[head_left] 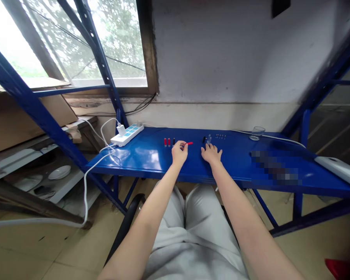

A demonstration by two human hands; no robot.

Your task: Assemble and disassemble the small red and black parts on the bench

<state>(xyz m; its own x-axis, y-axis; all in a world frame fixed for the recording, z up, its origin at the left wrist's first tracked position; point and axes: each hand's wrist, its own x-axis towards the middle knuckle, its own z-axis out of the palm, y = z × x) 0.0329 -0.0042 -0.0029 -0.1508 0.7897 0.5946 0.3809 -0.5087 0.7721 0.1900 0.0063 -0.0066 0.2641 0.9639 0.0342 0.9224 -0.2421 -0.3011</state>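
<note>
Lap: pale trousers (pixel 205 210) under the front edge of the blue surface (pixel 236 157), both bare forearms reaching over it.
Dark object: a pixelated shape (pixel 274 167) towards the right end of the surface, well apart from the hands.
Left hand (pixel 179 153): its grip is narrow, thumb and fingers pinching one end of a slim red piece.
Red piece (pixel 190 143): in the left grip, sticking out sideways from the fingertips towards the right hand, short of reaching it.
Right hand (pixel 211 153): palm down, fingers spread wide, low over the surface; whether it touches cannot be told.
Row by the left hand: two upright red tubes (pixel 167 142) with pale ends, then a dark tube (pixel 174 141) just beyond the knuckles.
Past the right fingertips: a small black piece (pixel 204 139) beside a clear piece (pixel 209 138); contact with the fingers is unclear.
Farther back: tiny metallic pieces (pixel 221 136) in a line; a clear glass (pixel 257 133) to their right; a white power strip (pixel 127 135) far left.
</note>
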